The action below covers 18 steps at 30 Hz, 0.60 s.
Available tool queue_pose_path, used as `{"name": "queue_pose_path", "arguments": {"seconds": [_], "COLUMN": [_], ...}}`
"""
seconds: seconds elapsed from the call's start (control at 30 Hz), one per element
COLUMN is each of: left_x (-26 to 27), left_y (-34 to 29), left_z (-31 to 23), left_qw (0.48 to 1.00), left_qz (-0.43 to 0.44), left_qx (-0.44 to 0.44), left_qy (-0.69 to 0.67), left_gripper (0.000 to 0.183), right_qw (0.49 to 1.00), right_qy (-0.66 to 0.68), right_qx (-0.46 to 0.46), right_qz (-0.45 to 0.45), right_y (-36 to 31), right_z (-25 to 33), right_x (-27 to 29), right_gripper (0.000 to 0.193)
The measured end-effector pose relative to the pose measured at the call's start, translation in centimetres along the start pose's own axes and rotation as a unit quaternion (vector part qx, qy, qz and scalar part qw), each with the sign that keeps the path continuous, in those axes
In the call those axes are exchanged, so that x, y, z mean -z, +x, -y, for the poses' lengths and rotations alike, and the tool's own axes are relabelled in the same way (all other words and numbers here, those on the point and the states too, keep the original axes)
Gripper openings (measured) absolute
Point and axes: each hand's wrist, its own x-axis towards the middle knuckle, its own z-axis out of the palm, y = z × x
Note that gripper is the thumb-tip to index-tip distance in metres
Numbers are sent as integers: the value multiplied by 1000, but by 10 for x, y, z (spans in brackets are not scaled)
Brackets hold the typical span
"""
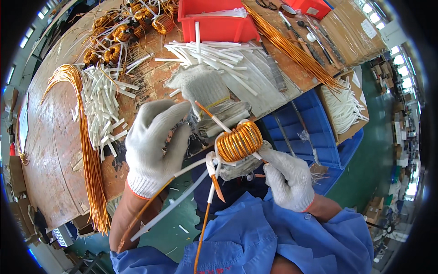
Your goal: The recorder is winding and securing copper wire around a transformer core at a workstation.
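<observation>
A toroidal coil [239, 140] wound with thick copper wire stands over the near edge of the bench, above a grey cloth pad. My right hand [289, 178], in a white knit glove, grips the coil's right side between thumb and fingers. My left hand [157, 141], gloved alike, is held just left of the coil with its thumb and fingers apart and nothing visible between them. Copper leads in white sleeving [221, 124] stick out of the coil. One lead ends in a flat copper-coloured tip [217, 189]. Two longer sleeved strands run down past my left forearm.
Cut white sleeves [102, 105] lie heaped at left beside a copper wire bundle [84, 132]. Finished coils [121, 34] sit far left. A red bin [216, 29], more copper rods [292, 43], tools and a cardboard box fill the back. Blue crates [305, 130] stand right.
</observation>
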Motion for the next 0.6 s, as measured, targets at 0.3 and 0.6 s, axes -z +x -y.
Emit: {"name": "queue_pose_path", "arguments": {"seconds": [0.3, 0.6], "left_x": [-13, 13], "left_y": [60, 68], "left_z": [3, 40], "left_qw": [949, 951], "left_qz": [212, 204], "left_qx": [-232, -216], "left_qy": [5, 81], "left_gripper": [52, 28], "right_qw": [994, 999], "right_qy": [-49, -37], "right_qx": [84, -22], "right_qz": [-39, 20], "right_y": [1, 7], "right_z": [-4, -2], "right_x": [-11, 9], "right_gripper": [52, 46]}}
